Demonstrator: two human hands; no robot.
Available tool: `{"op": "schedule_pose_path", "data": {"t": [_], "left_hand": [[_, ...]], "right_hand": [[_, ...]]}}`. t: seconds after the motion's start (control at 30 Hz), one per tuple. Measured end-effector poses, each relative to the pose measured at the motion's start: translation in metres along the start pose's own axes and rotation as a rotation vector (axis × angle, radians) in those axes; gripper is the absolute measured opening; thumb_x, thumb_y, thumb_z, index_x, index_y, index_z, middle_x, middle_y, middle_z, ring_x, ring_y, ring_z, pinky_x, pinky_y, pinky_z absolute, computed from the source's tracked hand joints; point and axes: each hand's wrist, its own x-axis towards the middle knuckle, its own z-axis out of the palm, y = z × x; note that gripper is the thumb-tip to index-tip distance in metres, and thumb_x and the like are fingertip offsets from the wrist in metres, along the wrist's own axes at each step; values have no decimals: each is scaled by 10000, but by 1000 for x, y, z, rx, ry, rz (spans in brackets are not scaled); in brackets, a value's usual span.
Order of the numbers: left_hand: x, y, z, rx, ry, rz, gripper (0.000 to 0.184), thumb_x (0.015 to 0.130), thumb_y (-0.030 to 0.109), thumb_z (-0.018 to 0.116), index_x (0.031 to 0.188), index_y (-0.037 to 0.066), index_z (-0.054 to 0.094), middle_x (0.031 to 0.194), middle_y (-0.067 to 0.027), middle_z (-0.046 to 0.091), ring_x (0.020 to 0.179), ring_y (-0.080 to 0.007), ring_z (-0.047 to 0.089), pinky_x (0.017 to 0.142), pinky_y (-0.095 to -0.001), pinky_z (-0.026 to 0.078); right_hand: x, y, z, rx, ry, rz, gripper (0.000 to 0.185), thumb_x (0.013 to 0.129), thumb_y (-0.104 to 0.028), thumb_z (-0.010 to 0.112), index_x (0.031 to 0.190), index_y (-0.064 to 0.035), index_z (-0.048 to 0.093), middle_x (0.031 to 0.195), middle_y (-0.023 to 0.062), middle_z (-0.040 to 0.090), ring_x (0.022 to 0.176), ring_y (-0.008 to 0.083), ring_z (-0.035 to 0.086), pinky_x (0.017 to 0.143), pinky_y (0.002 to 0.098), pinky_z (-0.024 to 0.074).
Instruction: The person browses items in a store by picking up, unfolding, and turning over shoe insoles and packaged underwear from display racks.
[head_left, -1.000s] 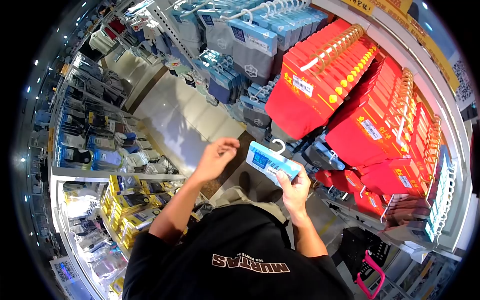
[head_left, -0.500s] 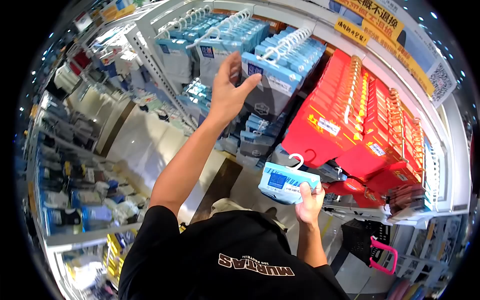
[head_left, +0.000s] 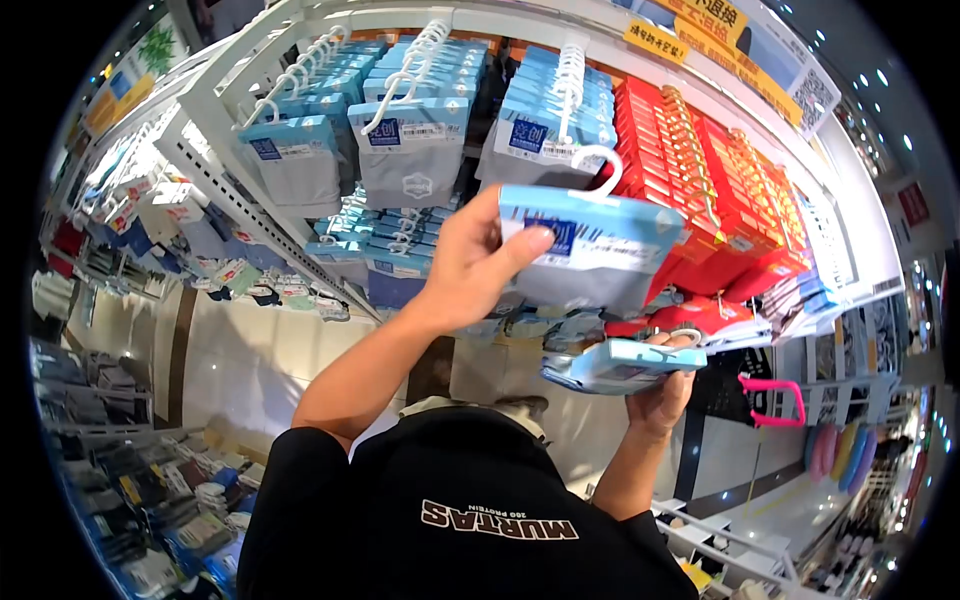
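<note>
In the head view my left hand (head_left: 480, 262) is closed on a hanging pack (head_left: 610, 245) with a light blue header card, a white plastic hook and folded grey fabric below. Its thumb presses the front of the card. My right hand (head_left: 662, 402) grips a second blue pack (head_left: 615, 368) lower down, tilted so that mostly its top edge shows. The raised pack is in front of the rack, apart from the rows behind it. Similar blue-carded grey packs (head_left: 410, 150) hang on white hooks just beyond my left hand.
Red packs (head_left: 745, 215) hang in rows at the right of the rack. A black basket with a pink handle (head_left: 775, 400) stands on the floor at the right. Low bins of packaged goods (head_left: 170, 510) lie at lower left. A yellow sign (head_left: 655, 40) tops the rack.
My left hand, empty before near the hanging rows, now holds a grey pack in front of the rack. My right hand has tilted its blue pack. The view has shifted.
</note>
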Motion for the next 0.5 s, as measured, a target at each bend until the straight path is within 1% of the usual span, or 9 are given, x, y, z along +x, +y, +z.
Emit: {"op": "schedule_pose_path", "data": {"t": [0.03,0.13,0.17,0.2,0.27,0.37,0.4,0.47,0.5], "left_hand": [[-10,-5,-3,-7,14,-32,270,949,153,640,1158,-6,578,1043,-45,652,942,-90,585,832,-266,477],[-33,-21,-11,21,97,-185,243,974,160,602,1127,-28,582,1012,-52,660,914,-82,582,818,-259,477],[-39,-25,-11,-75,163,-301,244,975,168,604,1124,-25,586,1010,-50,661,907,-81,580,814,-256,478],[-46,-28,-10,-170,236,-415,245,975,175,605,1121,-21,590,1009,-48,662,899,-79,579,810,-253,478],[-61,-33,-11,-90,223,-418,259,973,192,612,1121,-20,592,1002,-47,663,897,-81,578,808,-254,479],[-74,-30,-14,39,140,-411,290,970,227,621,1119,-21,596,986,-55,668,891,-88,578,806,-258,480],[-77,-27,-15,46,105,-419,294,968,232,624,1117,-21,599,983,-58,670,891,-91,579,807,-257,480],[-82,-23,-21,-77,44,-465,389,957,235,639,1241,-13,541,1159,-97,621,948,-107,569,815,-265,482],[-84,-19,-24,-186,14,-475,424,952,234,646,1276,-8,519,1205,-104,598,964,-113,565,821,-272,482]], "right_hand": [[-2,-2,7,-80,53,2,436,888,-328,688,1155,-36,504,1012,108,580,945,223,584,845,376,505],[-6,9,19,-119,269,118,399,908,-336,640,1098,-2,531,1048,136,584,949,223,584,867,378,496],[-5,16,18,-87,230,176,423,923,-357,598,1137,3,536,1081,142,595,960,214,591,876,373,494],[-5,29,5,149,135,258,465,931,-370,574,1195,11,532,1139,143,603,970,216,599,887,382,493],[4,39,30,191,217,382,488,939,-404,566,1242,-23,522,1195,126,605,1048,242,609,941,413,488],[-2,70,25,136,131,386,492,951,-447,565,1301,-106,513,1261,114,599,1156,289,593,1001,465,472],[-1,79,26,69,84,369,477,966,-442,545,1302,-105,517,1256,119,606,1134,284,606,993,462,476],[5,83,52,238,237,509,431,977,-396,550,1200,-27,552,1161,127,642,1096,261,619,977,430,480],[5,91,55,432,247,546,517,1004,-464,453,1254,-21,540,1198,136,635,1137,289,606,977,456,485]]}}
